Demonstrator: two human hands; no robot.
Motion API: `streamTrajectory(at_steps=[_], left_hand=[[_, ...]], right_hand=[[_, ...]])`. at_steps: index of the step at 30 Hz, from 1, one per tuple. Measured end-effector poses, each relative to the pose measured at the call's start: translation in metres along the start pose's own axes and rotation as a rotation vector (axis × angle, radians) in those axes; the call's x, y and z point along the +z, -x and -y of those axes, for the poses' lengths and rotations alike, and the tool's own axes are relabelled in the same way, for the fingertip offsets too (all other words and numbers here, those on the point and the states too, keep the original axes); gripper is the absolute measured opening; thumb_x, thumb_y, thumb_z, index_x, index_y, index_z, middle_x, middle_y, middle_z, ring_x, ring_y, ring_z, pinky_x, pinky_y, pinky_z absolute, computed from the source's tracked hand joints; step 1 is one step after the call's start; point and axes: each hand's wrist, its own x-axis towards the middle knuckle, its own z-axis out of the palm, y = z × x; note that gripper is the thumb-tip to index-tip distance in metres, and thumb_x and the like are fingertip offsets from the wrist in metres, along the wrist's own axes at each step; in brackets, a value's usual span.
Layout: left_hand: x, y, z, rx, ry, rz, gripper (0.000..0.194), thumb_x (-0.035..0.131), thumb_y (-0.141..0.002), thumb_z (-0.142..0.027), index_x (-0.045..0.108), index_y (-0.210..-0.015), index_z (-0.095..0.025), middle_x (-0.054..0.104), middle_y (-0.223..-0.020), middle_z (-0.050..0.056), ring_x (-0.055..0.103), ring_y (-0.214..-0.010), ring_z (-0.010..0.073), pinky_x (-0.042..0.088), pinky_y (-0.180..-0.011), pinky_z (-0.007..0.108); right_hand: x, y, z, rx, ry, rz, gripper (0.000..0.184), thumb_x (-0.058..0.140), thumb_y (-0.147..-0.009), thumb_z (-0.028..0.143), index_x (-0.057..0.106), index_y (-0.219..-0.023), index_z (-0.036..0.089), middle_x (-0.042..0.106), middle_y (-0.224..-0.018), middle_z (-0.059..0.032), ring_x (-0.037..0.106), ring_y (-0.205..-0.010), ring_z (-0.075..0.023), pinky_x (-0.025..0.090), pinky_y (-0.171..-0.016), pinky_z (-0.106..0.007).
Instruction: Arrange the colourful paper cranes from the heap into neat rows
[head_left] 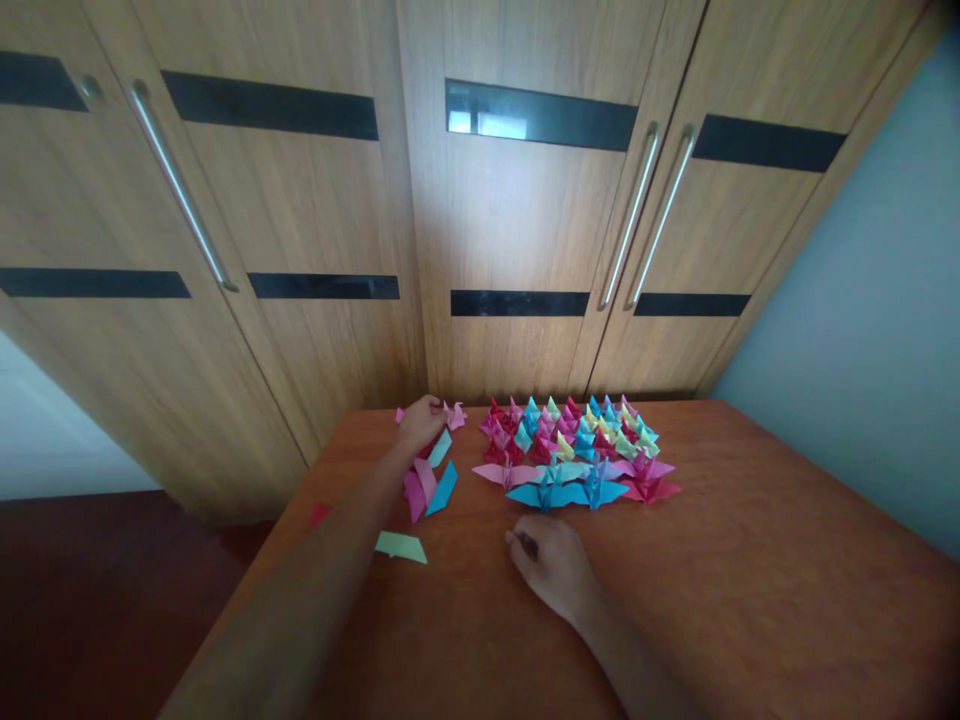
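My left hand [421, 422] reaches to the table's far left part, its fingers closed at a pink paper crane [455, 416] and partly hiding it. Another bit of pink paper [400, 415] shows on the hand's other side. Below that hand lie a folded pink paper [420, 488], a blue folded strip [442, 490] and a light blue piece [440, 448]. My right hand [551, 565] rests on the table with fingers curled in and nothing visible in them. Just beyond it stand blue paper cranes [547, 492] with spread wings.
Several rows of small folded cranes [570, 430] in red, pink, blue and yellow fill the table's far middle. A pale green folded paper [401, 546] and a red piece [320, 514] lie near my left forearm. Wooden cupboard doors [517, 220] rise behind the table [750, 560].
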Motion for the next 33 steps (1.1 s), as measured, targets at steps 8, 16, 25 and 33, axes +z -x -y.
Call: streamTrajectory(at_steps=[8, 16, 25, 33], left_hand=[[0.003, 0.006, -0.013, 0.073, -0.096, -0.032, 0.013, 0.055, -0.077, -0.024, 0.066, -0.075, -0.017, 0.069, -0.081, 0.007, 0.061, -0.082, 0.0211, 0.04, -0.069, 0.027], [-0.027, 0.108, -0.044, 0.37, -0.131, -0.046, 0.017, 0.048, -0.084, -0.026, 0.064, -0.089, -0.022, 0.066, -0.088, 0.003, 0.059, -0.078, 0.0175, 0.041, -0.072, 0.026], [-0.018, 0.208, -0.054, 0.638, -0.221, 0.214, 0.025, 0.04, -0.091, -0.023, 0.064, -0.098, -0.024, 0.064, -0.096, 0.008, 0.058, -0.09, 0.0229, 0.043, -0.08, 0.034], [-0.022, 0.217, -0.052, 0.589, 0.009, 0.112, 0.02, 0.056, -0.084, -0.029, 0.063, -0.102, -0.027, 0.06, -0.101, 0.007, 0.056, -0.095, 0.0227, 0.044, -0.084, 0.034]], right_hand=[[-0.002, 0.0, 0.0, -0.02, -0.037, -0.015, 0.026, 0.046, -0.086, 0.027, 0.055, -0.064, 0.019, 0.057, -0.063, 0.0013, 0.051, -0.061, -0.0107, 0.031, -0.06, -0.021], [-0.003, 0.001, 0.002, 0.056, -0.639, -0.027, 0.039, 0.039, -0.09, 0.047, 0.06, -0.075, 0.017, 0.059, -0.065, -0.0008, 0.052, -0.057, -0.011, 0.037, -0.054, -0.021], [-0.001, 0.005, 0.005, 0.134, -0.982, 0.112, 0.034, 0.052, -0.08, 0.051, 0.056, -0.076, 0.018, 0.056, -0.064, 0.0013, 0.053, -0.055, -0.011, 0.035, -0.047, -0.019], [-0.002, 0.002, 0.0, 0.17, -0.85, -0.024, 0.023, 0.052, -0.08, 0.038, 0.056, -0.071, 0.018, 0.052, -0.06, 0.0033, 0.048, -0.054, -0.0107, 0.036, -0.05, -0.021]])
